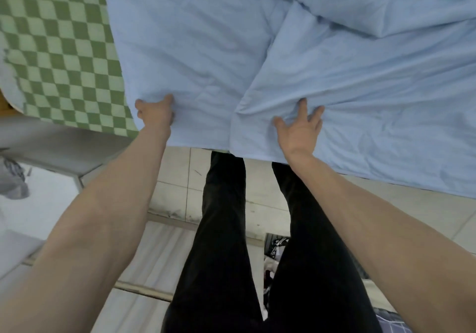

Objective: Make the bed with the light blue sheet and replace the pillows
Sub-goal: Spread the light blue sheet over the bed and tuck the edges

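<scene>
A light blue sheet (206, 49) covers most of the bed and hangs over its near edge. It is wrinkled, with a fold running up the middle and a bunched ridge at the upper right. My left hand (154, 112) grips the sheet near its near left corner, fingers curled into the cloth. My right hand (300, 126) lies on the sheet near the edge with fingers spread, and the cloth bunches under the fingertips. No pillows are in view.
A green and pale checkered cover (59, 49) shows on the bed's left side, beyond the sheet. My legs in black trousers (224, 229) stand on a tiled floor (177, 186) against the bed. Dark items (275, 250) lie on the floor by my right leg.
</scene>
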### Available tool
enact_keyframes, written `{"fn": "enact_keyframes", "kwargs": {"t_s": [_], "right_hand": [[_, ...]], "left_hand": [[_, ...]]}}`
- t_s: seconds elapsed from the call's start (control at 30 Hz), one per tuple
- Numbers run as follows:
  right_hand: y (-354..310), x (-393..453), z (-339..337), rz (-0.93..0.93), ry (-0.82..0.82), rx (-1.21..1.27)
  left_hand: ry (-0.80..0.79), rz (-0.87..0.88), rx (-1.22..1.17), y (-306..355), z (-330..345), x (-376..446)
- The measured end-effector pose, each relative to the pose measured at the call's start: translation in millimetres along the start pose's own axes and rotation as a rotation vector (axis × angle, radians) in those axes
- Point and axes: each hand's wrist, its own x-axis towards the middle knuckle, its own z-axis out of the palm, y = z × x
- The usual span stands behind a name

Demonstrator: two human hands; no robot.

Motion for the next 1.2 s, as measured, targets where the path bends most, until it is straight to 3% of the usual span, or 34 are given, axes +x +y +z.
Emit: {"fn": "enact_keyframes", "kwargs": {"t_s": [0.17,0.27,0.4,0.53,0.6,0.67,0.77,0.87,0.93,1.03,1.1,1.2], "right_hand": [[-13.5,-5.8,32.7,0.066,-0.040,-0.061],[-19.0,3.4,30.4,0.103,-0.035,-0.125],[-27.1,1.8,31.4,0.108,-0.030,-0.214],[-39.7,-11.3,32.9,0.140,0.007,-0.202],[-55.6,-20.2,39.3,0.184,0.024,-0.178],[-77.6,-29.6,53.6,0.199,0.028,-0.134],[-112.0,-36.5,76.4,0.155,0.050,-0.075],[-136.6,-38.5,97.2,0.176,-0.003,-0.105],[-144.2,-42.8,109.2,0.182,-0.031,-0.173],[-156.1,-48.5,114.7,0.115,-0.052,-0.313],[-171.1,-55.3,115.8,0.028,0.011,-0.403],[-215.7,-64.1,119.3,-0.266,0.158,-0.474]], "left_hand": [[0.064,-0.017,0.070,-18.7,-29.7,26.5],[0.014,0.000,0.156,-11.7,-47.7,37.7],[-0.075,0.155,0.313,-2.1,-84.7,56.2],[0.230,0.208,0.168,23.8,-135.6,79.0],[0.310,0.190,0.242,41.6,-157.1,96.7],[0.225,0.183,0.295,50.0,-175.6,116.5],[-0.059,0.225,0.221,57.0,-190.3,141.2],[-0.306,0.290,0.354,57.8,-198.6,161.3],[-0.244,0.347,0.383,48.7,-207.0,171.8],[0.010,0.306,0.148,42.9,-219.2,179.1],[-0.071,0.273,0.263,39.5,-221.2,180.9],[-0.201,0.275,0.453,28.9,-227.4,179.6]]}}
